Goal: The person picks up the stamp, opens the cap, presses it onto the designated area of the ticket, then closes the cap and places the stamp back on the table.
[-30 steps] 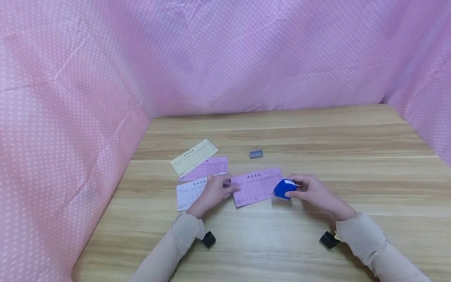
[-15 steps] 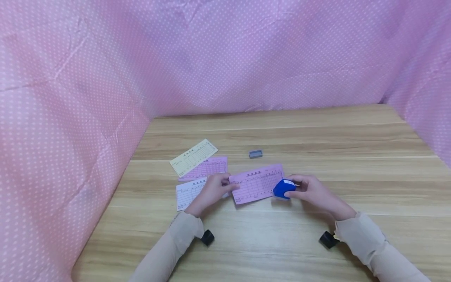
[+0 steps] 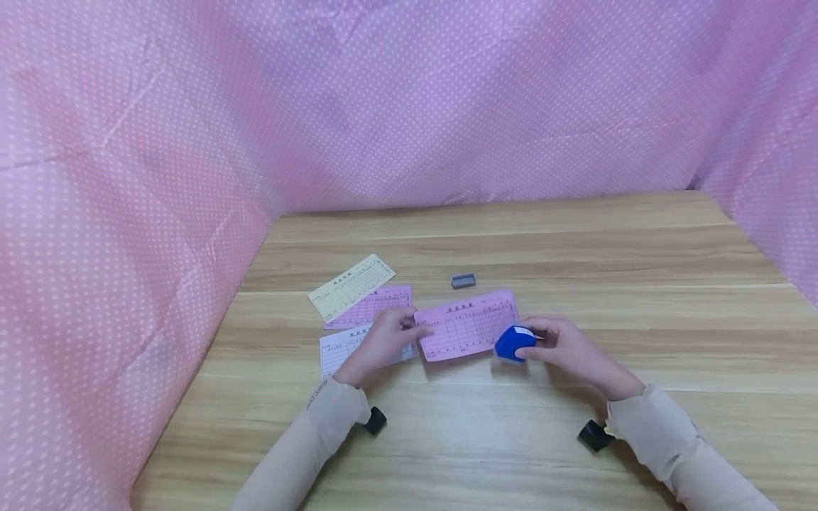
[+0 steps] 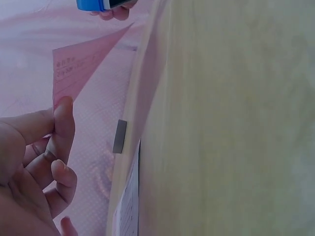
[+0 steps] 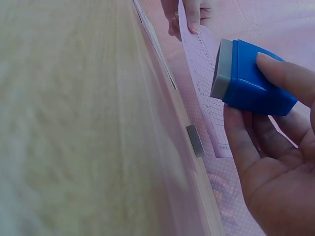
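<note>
My left hand (image 3: 383, 341) pinches the left edge of a pink printed form (image 3: 469, 323) between thumb and forefinger. In the left wrist view the pink form (image 4: 81, 64) stands raised above the table. A blue stamp (image 3: 514, 344) is in my right hand (image 3: 565, 351), gripped between thumb and fingers just in front of the form's right end. The right wrist view shows the stamp (image 5: 258, 78) with its grey base uncovered, facing away from the palm. Behind the form lies a small grey cap (image 3: 463, 281) on the table.
To the left, a cream form (image 3: 351, 284) overlaps another pink form (image 3: 390, 301), with a white form (image 3: 335, 351) nearer me, partly under my left hand. The wooden table (image 3: 575, 270) ends at pink dotted cloth (image 3: 447, 106) at the back and left.
My left hand has lifted the pink form off the table, moving it slightly up and away from me. The right hand with the stamp has stayed nearly still.
</note>
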`<action>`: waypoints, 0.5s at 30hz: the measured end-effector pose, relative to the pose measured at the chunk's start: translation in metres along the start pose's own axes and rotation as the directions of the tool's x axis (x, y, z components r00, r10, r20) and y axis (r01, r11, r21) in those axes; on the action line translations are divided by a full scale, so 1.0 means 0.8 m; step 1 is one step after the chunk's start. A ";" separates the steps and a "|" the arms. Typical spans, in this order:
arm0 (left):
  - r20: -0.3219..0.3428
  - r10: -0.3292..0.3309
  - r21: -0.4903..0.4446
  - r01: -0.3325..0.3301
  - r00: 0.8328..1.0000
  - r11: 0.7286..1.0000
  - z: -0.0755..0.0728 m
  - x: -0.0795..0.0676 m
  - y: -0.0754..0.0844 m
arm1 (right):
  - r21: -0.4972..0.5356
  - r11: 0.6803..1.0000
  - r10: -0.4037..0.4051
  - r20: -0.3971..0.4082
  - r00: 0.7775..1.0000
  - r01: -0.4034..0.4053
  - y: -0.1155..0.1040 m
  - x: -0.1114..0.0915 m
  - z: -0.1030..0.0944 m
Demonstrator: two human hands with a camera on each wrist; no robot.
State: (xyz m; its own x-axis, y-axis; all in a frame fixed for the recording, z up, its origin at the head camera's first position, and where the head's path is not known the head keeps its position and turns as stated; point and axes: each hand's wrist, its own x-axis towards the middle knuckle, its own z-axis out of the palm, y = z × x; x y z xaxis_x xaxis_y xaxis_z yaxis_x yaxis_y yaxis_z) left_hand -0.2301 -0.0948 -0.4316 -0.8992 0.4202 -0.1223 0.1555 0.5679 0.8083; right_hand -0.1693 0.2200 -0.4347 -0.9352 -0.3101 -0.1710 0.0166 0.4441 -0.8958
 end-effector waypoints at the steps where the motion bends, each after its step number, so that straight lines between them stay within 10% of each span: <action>1: -0.001 -0.003 0.003 0.003 1.000 1.000 -0.001 0.001 0.000 | -0.001 1.000 -0.001 -0.001 1.000 0.001 0.000 0.000 0.000; 15: -0.028 -0.020 -0.015 0.019 0.999 1.000 -0.009 0.022 0.013 | -0.007 1.000 0.008 0.000 1.000 -0.008 0.002 -0.001 0.000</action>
State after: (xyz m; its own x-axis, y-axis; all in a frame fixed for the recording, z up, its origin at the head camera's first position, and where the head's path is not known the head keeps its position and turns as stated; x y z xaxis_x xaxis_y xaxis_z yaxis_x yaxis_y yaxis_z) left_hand -0.2472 -0.0864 -0.4215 -0.9130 0.3891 -0.1222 0.1319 0.5652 0.8144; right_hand -0.1689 0.2211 -0.4360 -0.9349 -0.3067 -0.1787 0.0220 0.4523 -0.8916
